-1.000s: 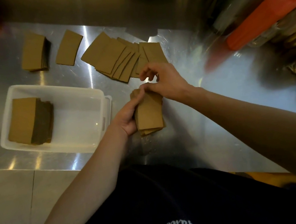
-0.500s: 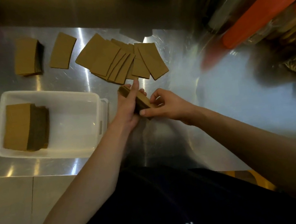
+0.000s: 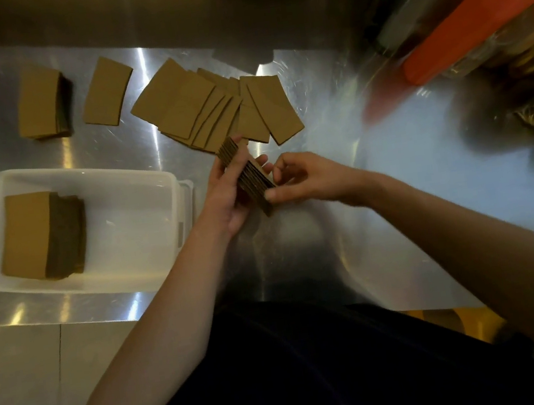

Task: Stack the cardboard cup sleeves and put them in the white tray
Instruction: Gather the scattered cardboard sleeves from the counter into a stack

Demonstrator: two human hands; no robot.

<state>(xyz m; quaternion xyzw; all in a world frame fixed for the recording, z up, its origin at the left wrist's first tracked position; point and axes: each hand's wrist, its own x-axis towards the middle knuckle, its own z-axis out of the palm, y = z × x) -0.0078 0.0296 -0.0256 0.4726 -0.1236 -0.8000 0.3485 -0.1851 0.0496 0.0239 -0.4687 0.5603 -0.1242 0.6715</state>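
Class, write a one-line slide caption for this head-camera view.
Both hands, left and right, square a brown cardboard sleeve stack beside the white plastic tray.

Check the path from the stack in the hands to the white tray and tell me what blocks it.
Nothing visible blocks it. The held stack, gripped by left hand and right hand, sits just right of the white tray. The tray's right half is bare; an earlier stack fills its left.

Sleeve stack [image 3: 42, 235] in tray [image 3: 130, 222] (left side); loose sleeves [image 3: 209, 106] behind.
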